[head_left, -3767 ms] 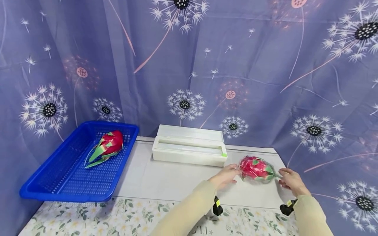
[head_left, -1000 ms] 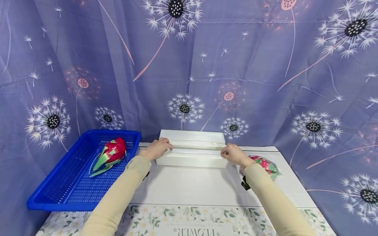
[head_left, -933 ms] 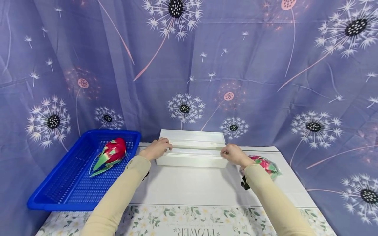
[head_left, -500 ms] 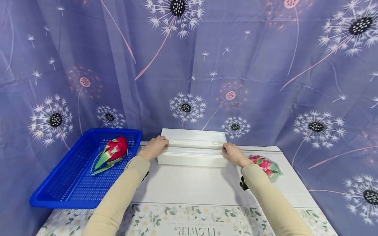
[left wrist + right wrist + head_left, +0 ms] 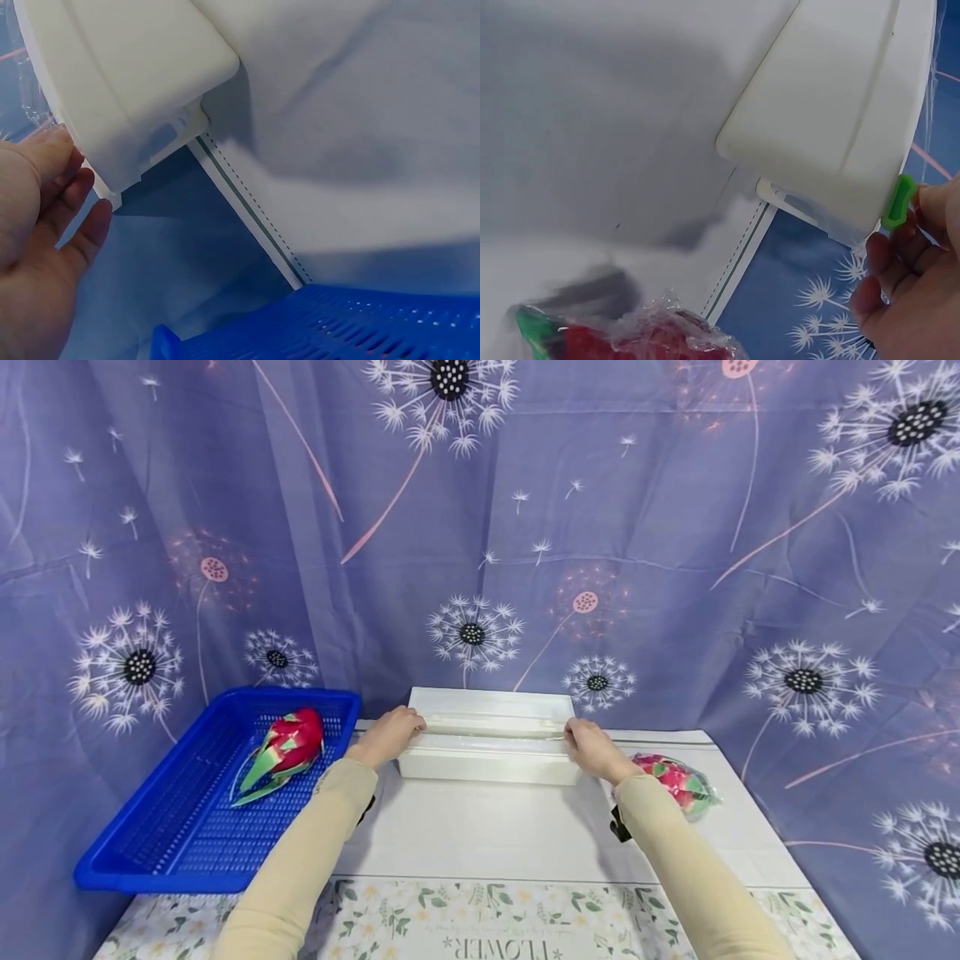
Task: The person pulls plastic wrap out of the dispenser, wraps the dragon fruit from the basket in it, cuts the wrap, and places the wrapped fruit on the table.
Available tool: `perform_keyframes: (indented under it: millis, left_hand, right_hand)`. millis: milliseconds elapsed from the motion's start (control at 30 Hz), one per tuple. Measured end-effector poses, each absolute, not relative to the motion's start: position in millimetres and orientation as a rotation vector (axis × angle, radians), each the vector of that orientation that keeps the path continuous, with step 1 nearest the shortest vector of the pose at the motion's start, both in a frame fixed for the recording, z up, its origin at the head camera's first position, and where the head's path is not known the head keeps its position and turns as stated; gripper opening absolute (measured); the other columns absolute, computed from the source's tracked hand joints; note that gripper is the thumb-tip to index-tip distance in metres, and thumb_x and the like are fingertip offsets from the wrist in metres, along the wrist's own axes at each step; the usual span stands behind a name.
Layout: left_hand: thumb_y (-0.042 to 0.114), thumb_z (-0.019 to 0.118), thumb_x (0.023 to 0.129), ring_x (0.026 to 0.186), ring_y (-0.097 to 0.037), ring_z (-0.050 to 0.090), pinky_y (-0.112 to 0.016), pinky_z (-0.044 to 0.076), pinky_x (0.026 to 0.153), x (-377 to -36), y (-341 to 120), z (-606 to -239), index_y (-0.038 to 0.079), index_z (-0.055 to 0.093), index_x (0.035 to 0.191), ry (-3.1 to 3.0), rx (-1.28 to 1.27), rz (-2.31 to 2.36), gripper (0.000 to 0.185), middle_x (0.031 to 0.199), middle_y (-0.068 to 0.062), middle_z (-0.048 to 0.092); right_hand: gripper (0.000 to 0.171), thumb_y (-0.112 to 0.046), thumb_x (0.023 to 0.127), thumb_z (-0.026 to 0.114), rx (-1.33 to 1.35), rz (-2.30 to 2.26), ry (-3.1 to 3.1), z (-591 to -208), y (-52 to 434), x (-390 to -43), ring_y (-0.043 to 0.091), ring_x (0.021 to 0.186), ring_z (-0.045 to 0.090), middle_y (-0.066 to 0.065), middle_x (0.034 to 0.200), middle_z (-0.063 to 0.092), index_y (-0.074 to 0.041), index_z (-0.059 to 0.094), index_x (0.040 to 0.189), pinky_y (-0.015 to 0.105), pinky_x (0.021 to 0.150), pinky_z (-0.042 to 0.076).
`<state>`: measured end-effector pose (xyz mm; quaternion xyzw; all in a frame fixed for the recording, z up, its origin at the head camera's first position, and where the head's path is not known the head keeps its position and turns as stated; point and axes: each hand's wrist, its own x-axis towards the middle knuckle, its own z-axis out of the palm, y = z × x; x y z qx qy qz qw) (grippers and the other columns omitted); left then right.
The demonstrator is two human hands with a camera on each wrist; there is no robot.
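Two dragon fruits, one wrapped in film, one blue basket, one white cling-film dispenser, two hands

Both arms reach forward, left hand and right hand level, fingers curled.

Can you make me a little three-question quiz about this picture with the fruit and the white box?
1. True or false: the unwrapped red and green dragon fruit lies inside the blue plastic basket.
2. Which hand is nearer the plastic-wrapped dragon fruit: A) left hand, B) right hand?
3. Fill in: both hands are at the ends of the long white ____ dispenser box.

Key: 1 true; 2 B; 3 plastic.
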<state>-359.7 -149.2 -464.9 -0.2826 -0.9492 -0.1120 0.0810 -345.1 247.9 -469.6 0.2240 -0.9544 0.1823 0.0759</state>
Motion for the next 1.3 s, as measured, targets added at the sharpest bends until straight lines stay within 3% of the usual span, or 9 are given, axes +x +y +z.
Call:
perform_keyframes:
  millis: [300,667,933,1300]
  left_hand:
    - [0.007,0.064,0.095,0.096,-0.024,0.060,-0.037,0.051,0.084,-358.3,-151.3,-467.6,0.008,0.074,0.102,-2.841,-0.785,-0.455,0.012,0.099,-0.006,0.067]
    - [0.007,0.062,0.096,0.085,-0.022,0.057,-0.037,0.049,0.077,-356.0,-151.9,-469.3,0.009,0.072,0.091,-2.791,-0.687,-0.531,0.011,0.089,-0.003,0.063]
    - [0.007,0.063,0.095,0.086,-0.023,0.059,-0.038,0.050,0.078,-354.6,-149.9,-467.1,0.008,0.072,0.092,-2.748,-0.720,-0.536,0.010,0.089,-0.004,0.064]
    - [0.006,0.061,0.096,0.083,-0.023,0.058,-0.039,0.049,0.074,-353.0,-150.9,-454.4,0.005,0.072,0.091,-2.693,-0.729,-0.550,0.012,0.086,-0.003,0.063]
  right_hand:
    - [0.005,-0.003,0.096,0.055,0.683,0.511,-2.821,-467.7,251.6,-344.2,0.028,0.083,0.053,0.004,0.081,0.050,-0.004,0.056,0.091,0.046,0.076,0.046]
    - [0.007,-0.006,0.097,0.054,0.640,0.419,-2.813,-460.9,248.7,-344.7,0.033,0.091,0.057,0.006,0.086,0.056,-0.008,0.058,0.092,0.054,0.079,0.045]
    - [0.008,-0.007,0.098,0.052,0.620,0.426,-2.819,-454.4,249.5,-341.5,0.032,0.094,0.057,0.007,0.089,0.058,-0.007,0.059,0.094,0.054,0.080,0.044]
    - [0.008,-0.006,0.098,0.053,0.634,0.409,-2.824,-440.3,249.2,-344.5,0.026,0.084,0.054,0.004,0.084,0.054,-0.005,0.059,0.093,0.049,0.077,0.043]
